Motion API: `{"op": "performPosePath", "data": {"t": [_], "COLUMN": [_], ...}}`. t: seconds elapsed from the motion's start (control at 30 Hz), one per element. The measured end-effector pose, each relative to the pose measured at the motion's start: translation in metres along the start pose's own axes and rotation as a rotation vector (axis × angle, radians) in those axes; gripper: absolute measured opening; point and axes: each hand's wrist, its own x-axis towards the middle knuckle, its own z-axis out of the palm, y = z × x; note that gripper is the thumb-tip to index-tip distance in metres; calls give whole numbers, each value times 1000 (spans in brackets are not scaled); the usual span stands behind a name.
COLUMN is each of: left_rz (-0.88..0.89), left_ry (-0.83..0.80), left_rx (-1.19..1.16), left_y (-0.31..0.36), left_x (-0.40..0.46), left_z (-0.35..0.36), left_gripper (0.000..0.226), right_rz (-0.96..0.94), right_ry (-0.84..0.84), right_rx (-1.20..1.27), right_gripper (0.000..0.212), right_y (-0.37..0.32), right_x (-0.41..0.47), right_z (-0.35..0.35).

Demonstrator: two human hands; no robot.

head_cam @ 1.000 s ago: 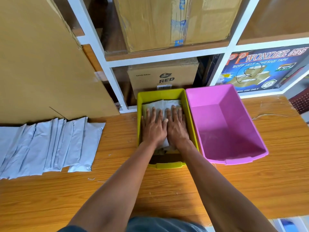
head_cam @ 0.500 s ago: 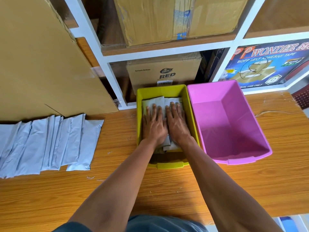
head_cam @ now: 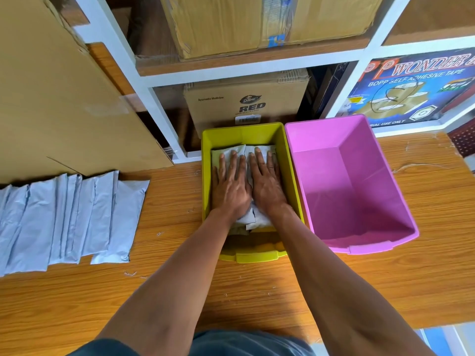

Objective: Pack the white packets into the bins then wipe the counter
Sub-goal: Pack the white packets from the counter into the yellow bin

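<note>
A yellow-green bin (head_cam: 205, 160) stands at the middle of the wooden counter (head_cam: 257, 291). White packets (head_cam: 246, 152) lie inside it. My left hand (head_cam: 230, 186) and my right hand (head_cam: 267, 183) press flat on those packets side by side, fingers straight and pointing away from me. To the right, touching the yellow bin, stands a pink bin (head_cam: 321, 134) with nothing in it. A row of several overlapping white packets (head_cam: 69, 217) lies on the counter at the left.
A white shelf unit (head_cam: 246, 70) with cardboard boxes rises behind the bins. A large cardboard sheet (head_cam: 51, 98) leans at the back left. A blue tape carton (head_cam: 411, 91) sits on the shelf at right. The counter's front edge is near my body.
Both hands stay pressed on the packets in the yellow bin. The camera has shifted slightly; nothing else has moved.
</note>
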Motion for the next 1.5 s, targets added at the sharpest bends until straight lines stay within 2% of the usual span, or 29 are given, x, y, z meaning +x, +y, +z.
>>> {"op": "performPosePath", "data": {"t": [0.1,0.2,0.27,0.37,0.43,0.53,0.67,0.7,0.77,0.83,0.97,1.1,1.2,1.33,1.5], "left_rz": [20,29,24,31,41,47,38,37,49,91,153,162,128,17,-60], "left_ry": [40,54,63,74,85,71,-13,-45,-78,-47,90,253,356,398,386], "left_rx": [14,53,82,93,78,74,52,29,-8,7,56,-19,-50,-37,-20], "left_y": [-2,-3,-5,-7,-6,-6,-3,-2,0,3,7,-7,-30,-69,-131], "left_x": [-1,-1,0,2,2,-1,-1,0,0,-4,-16,-40,-59,-79,-107], "left_z": [5,11,16,20,21,20,11,5,-6,-18,-43,-71,-89,-105,-113], "left_gripper": [71,72,72,72,71,72,76,79,82,82,76,59,49,46,44], "right_rz": [-69,63,78,-87,-112,-24,-43,-55,35,86,161,176,148,75,49], "right_ry": [95,62,50,153,135,-25,64,38,-113,-163,-98,50,141,202,149], "right_rx": [-81,-7,-19,-306,-394,-326,-324,-366,-260,-224,-99,-19,35,67,105], "right_gripper": [67,67,66,69,73,76,75,76,77,83,80,56,46,35,35], "right_y": [0,2,4,6,8,12,3,2,3,1,-14,-41,-73,-122,-184], "right_x": [0,6,6,0,1,4,0,2,9,12,5,-2,-2,-1,-5], "right_z": [4,11,16,18,24,33,13,11,8,3,-23,-45,-58,-56,-33]}}
